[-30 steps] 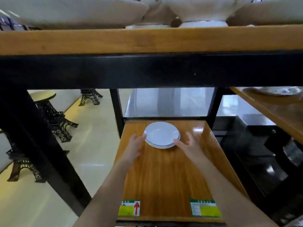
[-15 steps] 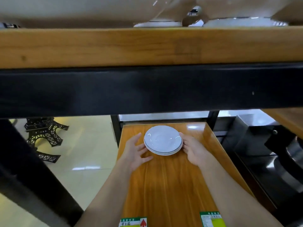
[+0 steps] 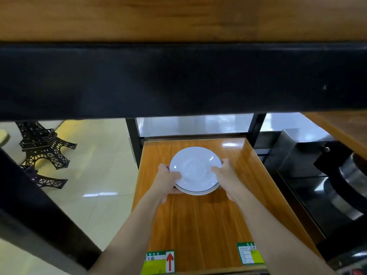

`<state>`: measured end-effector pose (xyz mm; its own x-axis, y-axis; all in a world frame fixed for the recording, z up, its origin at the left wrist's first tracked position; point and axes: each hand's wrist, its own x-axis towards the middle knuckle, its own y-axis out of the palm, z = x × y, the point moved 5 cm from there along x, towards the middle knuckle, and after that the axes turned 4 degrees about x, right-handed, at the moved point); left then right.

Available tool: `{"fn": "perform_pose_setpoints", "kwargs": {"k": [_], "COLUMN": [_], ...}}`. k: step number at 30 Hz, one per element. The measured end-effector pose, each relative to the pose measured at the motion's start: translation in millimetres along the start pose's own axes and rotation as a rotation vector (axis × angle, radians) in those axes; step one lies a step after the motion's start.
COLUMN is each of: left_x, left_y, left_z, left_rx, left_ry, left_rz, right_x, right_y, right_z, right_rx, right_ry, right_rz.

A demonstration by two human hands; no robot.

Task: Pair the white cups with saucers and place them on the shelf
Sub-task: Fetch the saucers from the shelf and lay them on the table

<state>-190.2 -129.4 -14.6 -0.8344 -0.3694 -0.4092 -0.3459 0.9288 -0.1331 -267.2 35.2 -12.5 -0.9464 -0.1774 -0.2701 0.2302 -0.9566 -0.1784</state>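
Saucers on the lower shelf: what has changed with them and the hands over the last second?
Both hands closed in from either side and took hold: the left hand and right hand now grip the stacked saucers by the rim, thumbs on top, near edge apparently tipped up. A second ago they were open and short of it. The stack has not left its spot on the lower shelf; the labels at the front edge are unchanged.

Saucers [image 3: 195, 169], center frame: glossy white glazed ceramic, smooth, thin dark rim line. Lower shelf [image 3: 200, 225]: varnished wood-grain, glossy with glare spots. Upper shelf [image 3: 178, 16], top of frame: wood-grain, more matt. Frame beam [image 3: 178, 80]: matt black, looks like metal. Floor [image 3: 95, 175], left: shiny pale tile. Labels [image 3: 158, 262], bottom edge: printed paper. Tower-shaped stand [image 3: 44, 145], left: black latticework, matt.
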Motion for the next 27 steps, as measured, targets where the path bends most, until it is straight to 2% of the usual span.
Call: {"fn": "perform_pose_setpoints", "kwargs": {"k": [4,13,20,27], "left_x": [-15.5,-76.3,-142.8,-213.2], "left_y": [6.7,16.5,34.2,58.9], "left_z": [1.7,12.0,42.1,79.2], "left_rx": [-0.05,-0.063,-0.149,-0.171], "left_ry": [0.041,0.23,0.238,0.273], "left_rz": [0.018,-0.072,-0.184,-0.19], "right_x": [-23.6,-78.7,-136.7,-212.5], "right_y": [-4.4,-26.3,-53.2,-83.4], "right_z": [-0.8,-10.0,-28.4,-67.5], "right_rx": [0.099,0.219,0.287,0.31], "right_ry": [-0.027,-0.138,-0.156,-0.12], "right_rz": [-0.01,-0.071,-0.011,-0.035]}}
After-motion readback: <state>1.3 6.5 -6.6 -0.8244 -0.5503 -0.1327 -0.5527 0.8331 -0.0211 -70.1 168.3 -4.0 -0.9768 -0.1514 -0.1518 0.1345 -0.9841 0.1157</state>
